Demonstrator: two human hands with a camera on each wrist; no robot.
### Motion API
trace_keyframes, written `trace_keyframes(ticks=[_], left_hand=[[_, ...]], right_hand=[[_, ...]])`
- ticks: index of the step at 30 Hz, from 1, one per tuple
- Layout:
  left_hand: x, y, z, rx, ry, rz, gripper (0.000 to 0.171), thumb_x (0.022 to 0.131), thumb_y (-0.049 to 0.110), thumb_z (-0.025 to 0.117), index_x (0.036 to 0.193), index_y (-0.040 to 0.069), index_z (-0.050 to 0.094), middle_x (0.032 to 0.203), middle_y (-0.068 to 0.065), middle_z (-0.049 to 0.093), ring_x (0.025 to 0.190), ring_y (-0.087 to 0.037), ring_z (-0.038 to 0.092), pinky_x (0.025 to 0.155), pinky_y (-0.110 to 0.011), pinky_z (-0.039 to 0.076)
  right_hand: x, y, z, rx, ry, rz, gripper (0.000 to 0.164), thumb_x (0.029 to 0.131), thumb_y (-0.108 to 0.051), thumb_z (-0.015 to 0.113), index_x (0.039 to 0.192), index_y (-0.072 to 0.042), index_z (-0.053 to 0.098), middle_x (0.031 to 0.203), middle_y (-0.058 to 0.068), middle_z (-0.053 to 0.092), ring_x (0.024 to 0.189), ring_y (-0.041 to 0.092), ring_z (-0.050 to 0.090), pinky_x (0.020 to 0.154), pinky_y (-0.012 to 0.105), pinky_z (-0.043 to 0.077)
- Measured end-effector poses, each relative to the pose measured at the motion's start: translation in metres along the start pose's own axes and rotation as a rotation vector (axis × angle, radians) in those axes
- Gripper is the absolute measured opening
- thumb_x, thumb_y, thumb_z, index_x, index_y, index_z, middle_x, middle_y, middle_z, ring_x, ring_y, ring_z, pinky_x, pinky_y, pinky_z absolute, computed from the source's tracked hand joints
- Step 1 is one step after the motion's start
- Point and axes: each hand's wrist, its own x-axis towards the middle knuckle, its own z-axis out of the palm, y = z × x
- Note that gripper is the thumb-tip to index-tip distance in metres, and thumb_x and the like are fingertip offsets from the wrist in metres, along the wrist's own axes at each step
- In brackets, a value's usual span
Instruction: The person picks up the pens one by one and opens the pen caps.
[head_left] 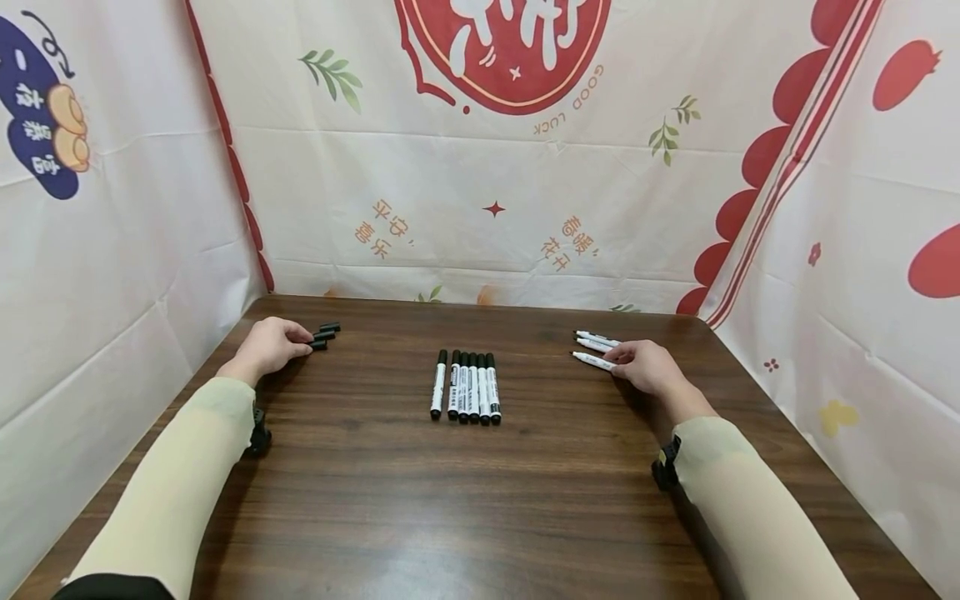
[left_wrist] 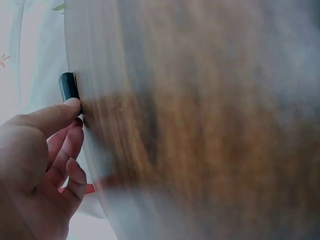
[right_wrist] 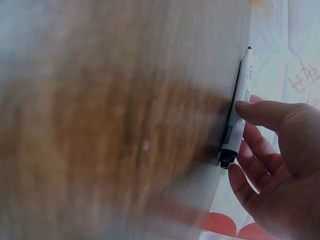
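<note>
At the table's far left, my left hand [head_left: 272, 343] pinches a black marker cap [head_left: 319, 345] between thumb and fingertips, low at the tabletop. Two more black caps [head_left: 330, 327] lie just beyond it. On the far right, my right hand [head_left: 649, 367] has thumb and fingers on an uncapped white marker [head_left: 591, 360], whose bare tip points left. In the right wrist view this marker [right_wrist: 244, 85] lies along the tabletop under the thumb. Two other uncapped markers [head_left: 596, 336] rest right behind it.
Several capped white markers [head_left: 473, 392] lie side by side mid-table, black caps facing away. One capped marker [head_left: 438, 385] sits slightly apart on their left. Printed cloth [head_left: 480, 167] hangs around the back and sides of the brown wooden table [head_left: 420, 500].
</note>
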Motion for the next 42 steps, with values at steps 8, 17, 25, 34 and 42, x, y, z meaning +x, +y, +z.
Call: trace_keyframes(ticks=[8, 17, 25, 34, 42], left_hand=[[-0.0013, -0.0007, 0.0019, 0.004, 0.014, -0.005, 0.025, 0.106, 0.016, 0.074, 0.126, 0.002, 0.080, 0.127, -0.023, 0.077, 0.123, -0.045, 0.067, 0.110, -0.065, 0.050], [0.0008, -0.0013, 0.0030, -0.004, 0.009, -0.014, 0.027, 0.106, 0.016, 0.073, 0.128, 0.002, 0.079, 0.129, -0.024, 0.076, 0.124, -0.046, 0.067, 0.110, -0.065, 0.050], [0.0011, -0.0004, 0.0013, 0.007, 0.017, -0.013, 0.027, 0.107, 0.018, 0.073, 0.128, 0.003, 0.079, 0.130, -0.023, 0.076, 0.125, -0.046, 0.066, 0.111, -0.066, 0.049], [0.0041, -0.0007, 0.0010, 0.010, 0.025, 0.000, 0.028, 0.106, 0.018, 0.073, 0.127, 0.001, 0.079, 0.126, -0.023, 0.077, 0.121, -0.044, 0.067, 0.109, -0.064, 0.050], [0.0029, 0.0004, 0.0012, 0.010, 0.024, -0.009, 0.028, 0.107, 0.019, 0.072, 0.127, 0.000, 0.078, 0.125, -0.024, 0.077, 0.120, -0.044, 0.068, 0.107, -0.064, 0.051]], right_hand=[[0.0033, 0.0030, -0.0006, -0.038, 0.013, 0.026, 0.026, 0.101, -0.012, 0.074, 0.125, -0.006, 0.079, 0.120, 0.024, 0.078, 0.108, 0.041, 0.068, 0.096, 0.056, 0.052], [0.0039, 0.0058, 0.0011, -0.055, 0.032, 0.032, 0.026, 0.099, -0.013, 0.075, 0.123, -0.006, 0.079, 0.114, 0.022, 0.078, 0.103, 0.039, 0.068, 0.089, 0.052, 0.052], [0.0041, 0.0050, -0.0021, -0.056, 0.037, 0.060, 0.025, 0.101, -0.014, 0.074, 0.124, -0.006, 0.079, 0.117, 0.022, 0.079, 0.108, 0.041, 0.069, 0.092, 0.055, 0.052], [0.0046, 0.0034, -0.0018, -0.062, 0.049, 0.067, 0.024, 0.102, -0.016, 0.073, 0.124, -0.006, 0.079, 0.119, 0.023, 0.078, 0.110, 0.042, 0.069, 0.093, 0.056, 0.053], [0.0062, 0.0050, 0.0001, -0.057, 0.043, 0.072, 0.025, 0.104, -0.017, 0.071, 0.125, -0.006, 0.078, 0.123, 0.025, 0.077, 0.115, 0.045, 0.068, 0.098, 0.061, 0.052]])
